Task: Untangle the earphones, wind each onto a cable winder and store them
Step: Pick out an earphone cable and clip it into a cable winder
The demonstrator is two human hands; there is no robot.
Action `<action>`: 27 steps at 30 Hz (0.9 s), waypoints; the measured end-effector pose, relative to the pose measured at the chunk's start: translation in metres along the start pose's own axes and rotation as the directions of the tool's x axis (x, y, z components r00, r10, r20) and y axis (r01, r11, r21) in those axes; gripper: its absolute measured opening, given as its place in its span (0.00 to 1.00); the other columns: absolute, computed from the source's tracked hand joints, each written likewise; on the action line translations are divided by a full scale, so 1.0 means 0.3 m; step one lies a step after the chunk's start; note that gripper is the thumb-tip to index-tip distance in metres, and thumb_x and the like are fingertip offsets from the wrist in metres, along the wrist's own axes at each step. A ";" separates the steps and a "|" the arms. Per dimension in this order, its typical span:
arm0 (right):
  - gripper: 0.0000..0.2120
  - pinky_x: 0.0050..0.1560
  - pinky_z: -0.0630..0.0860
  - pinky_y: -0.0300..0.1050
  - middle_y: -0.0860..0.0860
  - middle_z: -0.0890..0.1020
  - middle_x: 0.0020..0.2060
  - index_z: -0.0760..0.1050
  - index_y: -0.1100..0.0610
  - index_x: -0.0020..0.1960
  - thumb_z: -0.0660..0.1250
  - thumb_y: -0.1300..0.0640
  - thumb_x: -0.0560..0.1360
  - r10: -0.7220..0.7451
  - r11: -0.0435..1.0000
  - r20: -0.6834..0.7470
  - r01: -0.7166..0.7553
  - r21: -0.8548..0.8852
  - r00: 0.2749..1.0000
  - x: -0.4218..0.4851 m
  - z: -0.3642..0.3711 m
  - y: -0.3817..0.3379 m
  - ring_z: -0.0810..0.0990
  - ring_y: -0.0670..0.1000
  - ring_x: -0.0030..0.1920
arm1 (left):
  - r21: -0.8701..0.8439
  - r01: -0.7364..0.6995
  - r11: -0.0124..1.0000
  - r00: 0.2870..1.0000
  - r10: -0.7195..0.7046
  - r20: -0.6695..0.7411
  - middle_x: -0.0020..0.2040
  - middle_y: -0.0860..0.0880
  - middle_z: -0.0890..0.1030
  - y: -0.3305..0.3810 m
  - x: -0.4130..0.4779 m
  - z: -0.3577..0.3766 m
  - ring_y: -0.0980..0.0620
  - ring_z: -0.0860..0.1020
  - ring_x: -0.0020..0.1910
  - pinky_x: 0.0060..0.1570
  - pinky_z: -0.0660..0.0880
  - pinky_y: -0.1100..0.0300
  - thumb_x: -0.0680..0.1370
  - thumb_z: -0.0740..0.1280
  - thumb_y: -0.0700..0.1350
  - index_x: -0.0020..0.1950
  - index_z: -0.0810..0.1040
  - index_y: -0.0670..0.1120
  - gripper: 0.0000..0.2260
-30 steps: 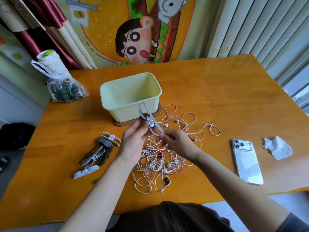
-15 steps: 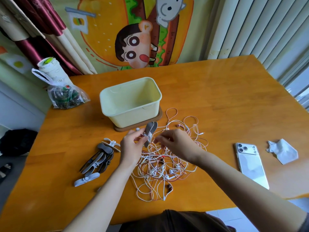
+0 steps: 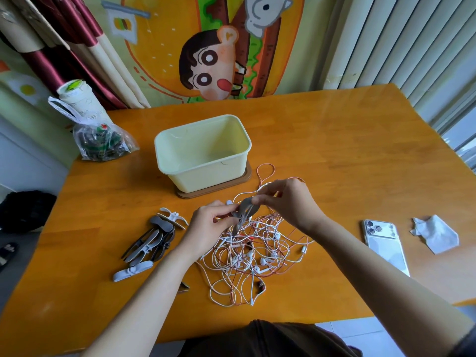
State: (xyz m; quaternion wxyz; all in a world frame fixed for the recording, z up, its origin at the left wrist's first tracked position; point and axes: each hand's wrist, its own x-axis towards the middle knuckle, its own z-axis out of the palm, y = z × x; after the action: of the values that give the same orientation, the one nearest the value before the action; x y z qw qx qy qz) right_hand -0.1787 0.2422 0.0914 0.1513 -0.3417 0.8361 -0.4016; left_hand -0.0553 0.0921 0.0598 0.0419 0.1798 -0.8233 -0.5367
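Left hand (image 3: 212, 225) and right hand (image 3: 288, 202) hang just over the earphone tangle (image 3: 257, 253), both pinching our grey cable winder (image 3: 244, 210). It slants upper right to lower left, maybe catching a cord, hard to tell.

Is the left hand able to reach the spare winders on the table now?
Probably yes: the spare winders lie close beside the left hand, nothing between; but it grips a grey winder.

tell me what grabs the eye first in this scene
A heap of tangled white and red earphones sprawls on the near middle of the orange table. Just above it, the left hand and right hand pinch a grey cable winder. Behind them stands an open pale yellow tub.
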 end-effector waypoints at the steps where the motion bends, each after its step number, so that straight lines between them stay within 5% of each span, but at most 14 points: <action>1: 0.07 0.29 0.67 0.33 0.46 0.80 0.32 0.83 0.53 0.39 0.74 0.49 0.68 -0.004 1.000 0.002 0.004 0.018 1.000 0.000 -0.005 0.000 0.73 0.43 0.29 | -0.028 0.011 1.000 0.999 -0.010 0.032 0.41 0.56 0.77 0.003 -0.009 -0.007 0.64 0.74 0.42 0.48 0.70 0.66 0.75 0.69 0.36 0.56 0.79 0.55 0.16; 6: 0.08 0.28 0.65 0.28 0.46 0.79 0.29 0.83 0.57 0.39 0.73 0.52 0.69 0.042 0.992 0.050 -0.047 0.118 0.998 0.001 -0.017 0.006 0.72 0.38 0.26 | -0.334 0.059 0.941 0.988 -0.008 0.153 0.47 0.53 0.83 0.054 -0.050 -0.013 0.58 0.79 0.51 0.52 0.74 0.67 0.73 0.68 0.37 0.53 0.82 0.50 0.12; 9: 0.08 0.30 0.66 0.33 0.49 0.79 0.28 0.80 0.54 0.35 0.72 0.52 0.71 0.094 0.950 0.029 -0.099 0.298 0.995 -0.009 -0.011 -0.005 0.70 0.43 0.29 | -0.547 0.039 0.836 0.998 -0.003 0.065 0.49 0.50 0.85 0.108 -0.050 -0.016 0.55 0.81 0.52 0.50 0.75 0.65 0.70 0.67 0.41 0.50 0.85 0.52 0.13; 12: 0.10 0.31 0.65 0.27 0.39 0.75 0.23 0.79 0.58 0.36 0.68 0.55 0.75 0.162 0.886 0.031 -0.159 0.437 0.986 -0.029 0.007 -0.035 0.71 0.37 0.26 | -0.724 0.034 0.689 0.999 -0.021 0.027 0.48 0.53 0.85 0.150 -0.036 -0.028 0.55 0.82 0.49 0.46 0.78 0.64 0.69 0.66 0.40 0.46 0.86 0.55 0.13; 19: 0.14 0.29 0.63 0.36 0.50 0.75 0.29 0.80 0.61 0.40 0.64 0.53 0.78 0.182 0.887 0.059 -0.190 0.422 0.982 -0.090 0.085 -0.055 0.67 0.46 0.28 | -0.878 0.002 0.479 0.977 -0.189 -0.102 0.52 0.48 0.84 0.150 -0.018 -0.025 0.51 0.82 0.50 0.46 0.80 0.61 0.72 0.65 0.40 0.55 0.81 0.47 0.13; 22: 0.13 0.29 0.63 0.37 0.51 0.76 0.30 0.80 0.58 0.41 0.63 0.52 0.78 0.132 0.925 0.068 -0.147 0.351 0.989 -0.110 0.105 -0.065 0.67 0.47 0.28 | -0.720 0.019 0.693 0.936 -0.266 -0.231 0.52 0.49 0.83 0.125 -0.021 -0.018 0.52 0.80 0.50 0.42 0.78 0.66 0.76 0.66 0.39 0.56 0.80 0.50 0.11; 24: 0.12 0.27 0.62 0.33 0.47 0.76 0.30 0.80 0.57 0.43 0.63 0.53 0.79 0.115 0.945 0.073 -0.132 0.298 0.991 -0.115 0.107 -0.075 0.67 0.43 0.26 | -0.395 0.027 0.918 0.909 -0.187 -0.372 0.48 0.51 0.84 0.099 -0.021 -0.018 0.55 0.80 0.47 0.39 0.75 0.71 0.77 0.68 0.39 0.55 0.80 0.54 0.12; 27: 0.09 0.25 0.63 0.29 0.43 0.74 0.28 0.79 0.56 0.44 0.62 0.55 0.79 0.079 0.962 0.096 -0.101 0.253 0.992 -0.125 0.102 -0.091 0.70 0.39 0.23 | 0.024 -0.003 1.000 0.910 0.012 -0.414 0.46 0.50 0.80 0.066 -0.017 -0.016 0.53 0.79 0.46 0.39 0.72 0.74 0.76 0.69 0.38 0.61 0.80 0.48 0.14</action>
State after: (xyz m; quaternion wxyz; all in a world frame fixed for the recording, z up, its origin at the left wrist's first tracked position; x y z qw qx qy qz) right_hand -0.1233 0.2387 0.0926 0.2478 -0.2974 0.7843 -0.4848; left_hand -0.0543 0.0967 0.0801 0.2154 0.2867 -0.8025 -0.4769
